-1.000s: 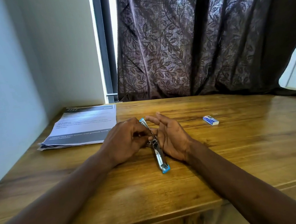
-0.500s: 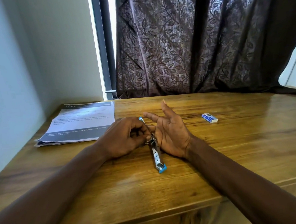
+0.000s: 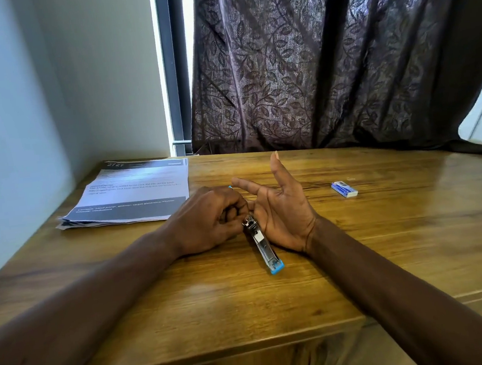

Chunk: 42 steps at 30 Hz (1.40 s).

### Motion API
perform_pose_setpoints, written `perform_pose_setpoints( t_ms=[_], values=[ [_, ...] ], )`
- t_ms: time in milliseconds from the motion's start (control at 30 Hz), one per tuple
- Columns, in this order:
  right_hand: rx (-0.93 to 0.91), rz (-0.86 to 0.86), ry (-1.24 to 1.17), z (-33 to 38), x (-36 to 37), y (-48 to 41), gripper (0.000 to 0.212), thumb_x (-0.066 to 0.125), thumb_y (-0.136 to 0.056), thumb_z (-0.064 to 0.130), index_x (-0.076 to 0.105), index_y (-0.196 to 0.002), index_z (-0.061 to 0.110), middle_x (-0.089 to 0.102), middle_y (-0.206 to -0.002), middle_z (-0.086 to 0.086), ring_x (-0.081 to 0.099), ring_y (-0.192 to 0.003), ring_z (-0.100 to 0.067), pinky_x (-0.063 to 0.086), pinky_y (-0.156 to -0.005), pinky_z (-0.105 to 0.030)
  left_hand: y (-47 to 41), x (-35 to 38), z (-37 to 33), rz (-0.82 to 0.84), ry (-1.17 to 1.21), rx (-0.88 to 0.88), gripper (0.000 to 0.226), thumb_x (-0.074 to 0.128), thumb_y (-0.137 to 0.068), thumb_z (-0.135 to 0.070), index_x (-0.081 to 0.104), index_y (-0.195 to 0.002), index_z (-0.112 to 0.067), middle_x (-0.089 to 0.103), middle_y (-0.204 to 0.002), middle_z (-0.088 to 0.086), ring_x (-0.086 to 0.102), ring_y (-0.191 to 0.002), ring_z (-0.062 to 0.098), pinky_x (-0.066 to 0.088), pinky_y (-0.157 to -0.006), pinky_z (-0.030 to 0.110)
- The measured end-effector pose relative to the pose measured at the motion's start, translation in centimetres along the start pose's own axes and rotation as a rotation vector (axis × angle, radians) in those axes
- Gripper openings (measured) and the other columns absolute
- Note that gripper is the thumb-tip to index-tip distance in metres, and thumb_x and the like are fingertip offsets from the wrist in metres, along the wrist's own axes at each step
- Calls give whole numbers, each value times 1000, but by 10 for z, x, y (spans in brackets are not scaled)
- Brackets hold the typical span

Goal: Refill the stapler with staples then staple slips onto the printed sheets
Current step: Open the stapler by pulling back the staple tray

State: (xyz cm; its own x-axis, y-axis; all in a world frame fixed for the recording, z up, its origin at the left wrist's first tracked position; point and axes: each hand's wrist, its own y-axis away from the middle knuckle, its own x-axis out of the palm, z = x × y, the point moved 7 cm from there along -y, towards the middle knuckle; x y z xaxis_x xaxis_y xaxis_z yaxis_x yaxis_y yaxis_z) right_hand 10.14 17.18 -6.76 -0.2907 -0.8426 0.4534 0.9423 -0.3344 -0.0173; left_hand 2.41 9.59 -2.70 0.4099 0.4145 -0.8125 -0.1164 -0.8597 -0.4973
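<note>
Running near-to-far, the stapler (image 3: 262, 245) points its blue end nearward.

The stapler (image 3: 263, 246) is silver metal with bright blue tips. It lies swung open on the bench (image 3: 373, 258), its magazine channel facing up, its near blue end pointing toward the bench's front edge and its far part mostly hidden. A small blue-and-white staple box (image 3: 344, 189) lies flat well to its right. The printed sheets (image 3: 134, 192), white with dark grey bands, sit loosely stacked at the far-left corner.

Backlit via window (image 3: 193, 69); dim, wide-angle edge warp.
</note>
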Motion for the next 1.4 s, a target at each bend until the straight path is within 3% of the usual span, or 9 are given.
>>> perform_pose_setpoints(
  t_ms=[233, 400, 600, 1000, 1067, 1167, 1267, 1333, 1400],
  values=[
    [-22, 15, -9, 1, 2, -2, 99, 50, -81, 79, 38, -148, 8, 58, -112, -26, 60, -97, -35, 56, -84, -45, 0, 2, 3, -10, -3, -18, 9, 71, -83, -24, 64, -83, -19, 59, -70, -8, 54, -63, 11, 42, -56, 19],
    [-30, 16, -20, 0, 0, -5, 101, 54, -80, 78, 40, -148, 5, 54, -119, -29, 55, -103, -37, 48, -92, -45, 4, -6, 6, -42, 83, -10, 4, 74, -85, -20, 73, -88, -23, 64, -68, -8, 61, -61, 16, 51, -57, 28],
    [-18, 43, -19, 0, 2, -4, 101, 54, -79, 78, 41, -148, 5, 52, -119, -31, 55, -106, -39, 47, -95, -46, 2, -4, 3, -24, 82, -29, 7, 77, -81, -19, 71, -82, -23, 61, -65, -12, 58, -60, 9, 45, -55, 15],
    [-10, 8, -62, 2, 0, -3, 102, 59, -79, 75, 41, -148, 1, 58, -115, -29, 58, -103, -37, 48, -99, -48, 3, -8, 4, -75, 89, -52, 12, 79, -77, -15, 69, -78, -21, 58, -60, -10, 53, -56, 8, 41, -53, 15],
    [-9, -38, -77, 1, -1, -4, 87, 56, -89, 63, 43, -142, -4, 58, -110, -27, 59, -101, -35, 47, -103, -50, 3, -16, 13, -146, 190, -97, 12, 78, -79, -10, 72, -78, -20, 57, -58, -11, 48, -52, 4, 38, -52, 13],
    [-13, -100, -23, 0, 0, -4, 37, 54, -98, 19, 52, -128, -1, 66, -112, -25, 64, -107, -41, 48, -103, -48, 5, -28, 31, -230, 262, -183, 9, 77, -84, -11, 73, -80, -17, 58, -57, -11, 47, -51, 3, 38, -52, 15],
    [-46, -155, -12, 1, 2, -6, 43, 43, -97, -10, 43, -139, -2, 61, -127, -35, 66, -111, -48, 57, -94, -43, 9, -33, 46, -270, 179, -249, 6, 77, -82, -19, 74, -78, -21, 65, -62, -9, 50, -53, 3, 43, -55, 23],
    [-91, -243, 0, 4, -2, -4, 46, 43, -97, -12, 40, -140, 1, 68, -115, -34, 73, -94, -42, 63, -80, -40, 11, -30, 55, -256, 113, -301, 7, 76, -81, -24, 73, -75, -25, 69, -66, -8, 53, -56, 3, 44, -58, 25],
    [-155, -323, 109, 7, -8, -3, 43, 44, -99, -9, 40, -140, 4, 72, -104, -29, 74, -87, -37, 62, -80, -41, 12, -27, 59, -222, 58, -352, 6, 75, -78, -30, 73, -73, -28, 69, -66, -11, 56, -58, 2, 43, -58, 25]
  ],
)
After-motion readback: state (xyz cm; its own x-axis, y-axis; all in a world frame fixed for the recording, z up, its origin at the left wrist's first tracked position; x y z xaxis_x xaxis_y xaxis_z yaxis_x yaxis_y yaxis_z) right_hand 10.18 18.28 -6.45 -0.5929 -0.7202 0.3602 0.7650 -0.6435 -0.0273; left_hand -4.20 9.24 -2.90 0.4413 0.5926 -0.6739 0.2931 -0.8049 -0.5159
